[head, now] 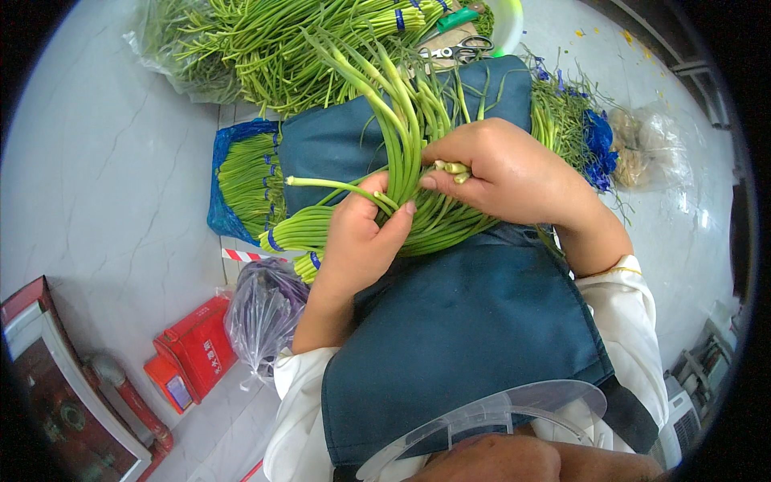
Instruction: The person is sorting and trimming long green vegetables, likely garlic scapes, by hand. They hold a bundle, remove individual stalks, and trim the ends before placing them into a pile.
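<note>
My left hand (pixel 366 235) is closed around a bent bunch of garlic scapes (pixel 400 141), its thumb pressing on the stems. One loose scape (pixel 328 182) sticks out to the left over that hand. In my right hand (pixel 503 172) are several scape ends (pixel 455 170), pinched between thumb and fingers just right of the bunch. Across my lap, on the dark blue apron (pixel 482 313), lie more scapes, partly hidden by both hands. Two bundles there carry blue bands (pixel 274 240), near my left wrist.
Beyond my lap lies a large heap of scapes (pixel 283 66). Scissors (pixel 464 49) and a green-handled tool (pixel 458 20) rest beside a basin (pixel 512 27). Banded bundles fill a blue bag (pixel 217 208) at left. A purple-tinted plastic bag (pixel 265 313) and red box (pixel 202 346) stand nearer.
</note>
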`<state>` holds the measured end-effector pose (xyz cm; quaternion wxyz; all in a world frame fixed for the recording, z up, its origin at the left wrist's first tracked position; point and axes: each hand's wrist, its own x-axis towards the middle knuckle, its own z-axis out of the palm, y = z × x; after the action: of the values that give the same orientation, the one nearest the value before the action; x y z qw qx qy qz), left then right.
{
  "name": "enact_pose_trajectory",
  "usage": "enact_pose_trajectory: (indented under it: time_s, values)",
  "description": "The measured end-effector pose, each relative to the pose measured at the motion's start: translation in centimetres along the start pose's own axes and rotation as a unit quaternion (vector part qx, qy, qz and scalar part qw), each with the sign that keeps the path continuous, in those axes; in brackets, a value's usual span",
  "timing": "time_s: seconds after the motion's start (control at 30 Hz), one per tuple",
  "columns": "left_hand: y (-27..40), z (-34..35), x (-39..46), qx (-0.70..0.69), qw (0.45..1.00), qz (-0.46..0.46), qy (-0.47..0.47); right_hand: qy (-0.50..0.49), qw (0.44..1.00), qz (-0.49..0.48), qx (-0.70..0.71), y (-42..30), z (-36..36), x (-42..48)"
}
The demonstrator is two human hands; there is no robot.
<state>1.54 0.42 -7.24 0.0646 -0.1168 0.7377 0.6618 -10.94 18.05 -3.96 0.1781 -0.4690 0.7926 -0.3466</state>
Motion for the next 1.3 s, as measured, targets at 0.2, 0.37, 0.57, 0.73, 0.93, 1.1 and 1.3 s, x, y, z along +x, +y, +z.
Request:
enact_pose_trajectory:
  time_s: [0.2, 0.37, 0.57, 0.73, 0.93, 1.1, 1.3]
  values:
    - [0.5, -0.1, 0.2, 0.083, 0.997, -0.003, -0.003, 0.068, 0.961, -0.197, -0.18, 0.5, 0.8, -0.5]
    - [1.1, -0.1, 0.5, 0.199, 0.974, 0.1, -0.036, 0.126, 0.948, -0.212, -0.201, 0.4, 2.5, -1.5]
    - [-0.9, 0.0, 0.9, 0.295, 0.948, 0.114, -0.047, 0.249, 0.905, -0.345, 0.012, -2.9, 2.9, -1.7]
    - [1.3, -1.4, 0.3, -0.015, 1.0, 0.004, -0.006, 0.377, 0.92, -0.072, -0.081, 0.3, -0.3, -4.3]
    - [5.5, -3.0, 0.1, -0.079, 0.99, -0.062, -0.098, 0.43, 0.866, 0.09, 0.239, 1.8, -0.7, -7.4]
    - [6.2, -2.0, 0.1, 0.082, 0.992, -0.037, -0.093, 0.387, 0.905, 0.119, 0.134, 1.5, 0.4, -6.6]
    - [5.5, -2.1, -0.3, 0.143, 0.986, 0.009, -0.089, 0.304, 0.946, 0.064, 0.094, 2.6, 0.4, -6.0]
